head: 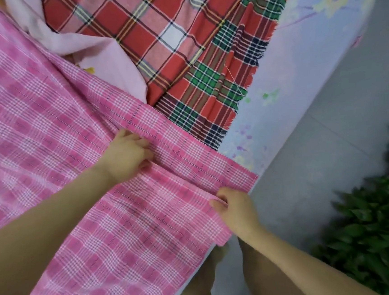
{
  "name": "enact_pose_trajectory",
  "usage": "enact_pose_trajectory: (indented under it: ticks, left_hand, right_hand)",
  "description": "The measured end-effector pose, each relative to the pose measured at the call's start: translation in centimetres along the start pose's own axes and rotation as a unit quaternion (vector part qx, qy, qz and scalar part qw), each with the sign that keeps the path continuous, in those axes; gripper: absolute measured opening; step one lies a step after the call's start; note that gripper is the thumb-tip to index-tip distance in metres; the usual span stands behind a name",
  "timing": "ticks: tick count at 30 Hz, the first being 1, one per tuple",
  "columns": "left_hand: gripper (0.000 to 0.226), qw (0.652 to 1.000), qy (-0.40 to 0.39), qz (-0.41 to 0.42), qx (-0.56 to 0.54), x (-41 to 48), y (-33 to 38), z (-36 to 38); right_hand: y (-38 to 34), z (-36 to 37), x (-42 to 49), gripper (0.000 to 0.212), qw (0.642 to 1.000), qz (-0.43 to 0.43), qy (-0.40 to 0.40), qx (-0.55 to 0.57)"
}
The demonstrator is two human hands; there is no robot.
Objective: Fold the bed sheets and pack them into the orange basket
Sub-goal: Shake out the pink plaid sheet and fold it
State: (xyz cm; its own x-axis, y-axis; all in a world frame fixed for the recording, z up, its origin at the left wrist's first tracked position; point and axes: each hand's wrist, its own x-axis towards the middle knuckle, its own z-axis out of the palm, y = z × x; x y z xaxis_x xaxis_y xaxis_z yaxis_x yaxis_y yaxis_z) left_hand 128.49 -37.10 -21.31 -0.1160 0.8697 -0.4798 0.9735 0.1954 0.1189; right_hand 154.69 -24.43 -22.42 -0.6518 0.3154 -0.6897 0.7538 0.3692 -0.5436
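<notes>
Three cloths on bed (303,114): one pink checked sheet (58,135), one red checked sheet (167,32), one plain pink cloth (110,58). Two hands, both on pink checked sheet near bed corner. Left hand (128,154): fingers curled, gripping fold. Right hand (236,210): fingers pinching edge. Pink checked sheet cut off left and bottom; red checked sheet cut off top. Plain pink cloth partly hidden by both. Green plant (372,226) blurry, cut off right.

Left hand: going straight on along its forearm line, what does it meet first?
Beyond the pink checked sheet that the left hand pinches, probably the fringed edge of the red plaid sheet; depth is unclear.
</notes>
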Motion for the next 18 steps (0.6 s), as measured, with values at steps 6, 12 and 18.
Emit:
enact_pose_trajectory:
  ticks: [6, 12, 18]
  left_hand:
    - [0.008, 0.994, 0.104, -0.029, 0.017, 3.8, -2.4, -2.5]
    - [0.01, 0.988, -0.005, -0.078, 0.13, 8.6, -2.5, -4.2]
    - [0.009, 0.984, -0.037, -0.109, 0.135, 8.9, -3.7, -4.2]
  right_hand:
    - [3.5, -4.2, 1.7, 0.02, 0.996, 0.061, 0.067, 0.008]
    - [5.4, -4.5, 4.1, 0.036, 0.981, 0.145, 0.068, -0.114]
    - [2.8, -6.9, 6.0, 0.017, 0.923, 0.108, 0.016, -0.37]
